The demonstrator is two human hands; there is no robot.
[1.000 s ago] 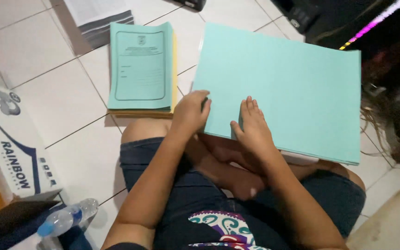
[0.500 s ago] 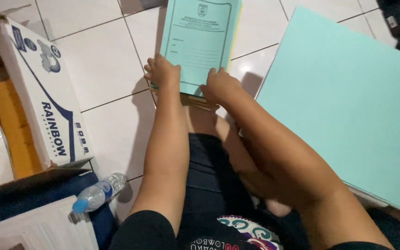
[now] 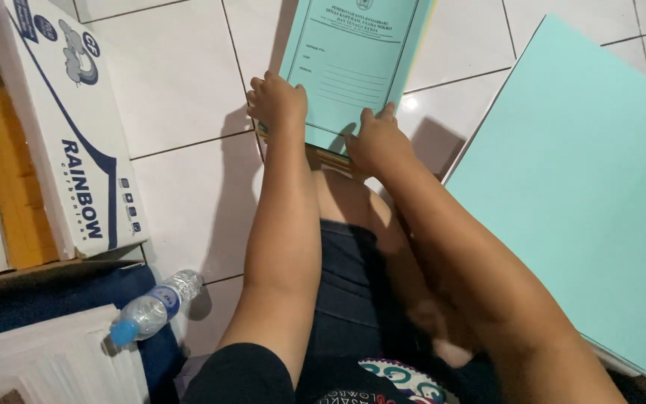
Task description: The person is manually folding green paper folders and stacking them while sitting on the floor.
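Left hand: the left hand [image 3: 277, 101] is curling its fingers over the near left corner of the printed teal folder [image 3: 353, 63], gripping its edge.
Right hand: the right hand [image 3: 377, 141] is pressing down on the near right part of the same folder, fingers bent over its lower edge, thumb side lying on the cover.
Printed teal folder: it is lying on top of a small stack on the white tiled floor [image 3: 181, 90], just beyond the person's knee, with yellowish sheets showing along its right side and brownish ones under its near edge.
Plain teal sheets: a large plain teal pile [image 3: 585, 194] is lying to the right, partly over the person's right leg, apart from both hands.
Cardboard box: a white and blue box lid [image 3: 69, 127] is leaning at the left, well away from the hands.
Water bottle: a clear plastic bottle [image 3: 155, 307] with a blue cap is lying on its side near the left thigh.
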